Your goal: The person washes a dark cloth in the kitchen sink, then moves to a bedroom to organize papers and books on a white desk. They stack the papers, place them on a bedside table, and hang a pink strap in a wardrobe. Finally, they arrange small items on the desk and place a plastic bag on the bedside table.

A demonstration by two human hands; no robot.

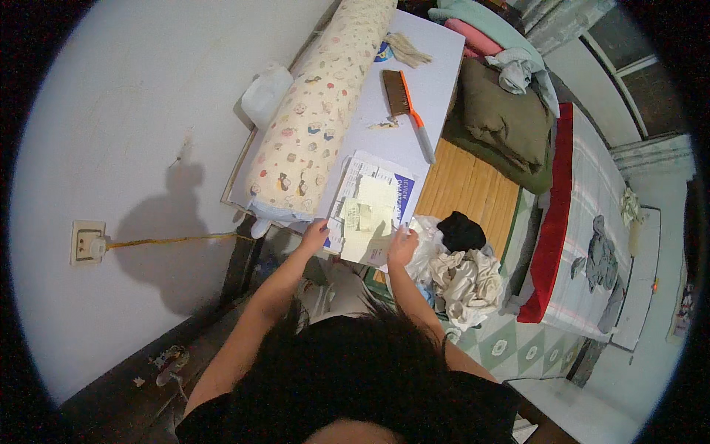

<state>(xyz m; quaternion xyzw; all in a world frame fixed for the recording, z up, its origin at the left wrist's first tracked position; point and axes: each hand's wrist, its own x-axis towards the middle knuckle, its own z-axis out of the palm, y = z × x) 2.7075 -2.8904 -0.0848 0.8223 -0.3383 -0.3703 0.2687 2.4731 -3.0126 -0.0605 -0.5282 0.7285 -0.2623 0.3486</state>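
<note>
A stack of printed papers [358,169] with a blue-purple printed band lies at the near end of a pale tabletop [438,50]. Cream sheets [383,194] rest on top of the stack, with a smaller slip [363,216] bearing writing on them. At the stack's near left corner, my left hand [315,236] grips the paper edge. My right hand [402,247] holds the near right edge, its fingers partly hidden by its own back. Farther up the table lies a bench brush [410,111] with an orange and grey handle, close to some loose debris [384,125].
A rolled, cartoon-patterned fabric bolster [310,127] runs along the table's left side, beside a white plastic bag [267,94]. Crumpled cloths [466,283] sit right of my right hand, near bamboo matting [471,177]. A yellow cord [172,240] leads to a wall socket.
</note>
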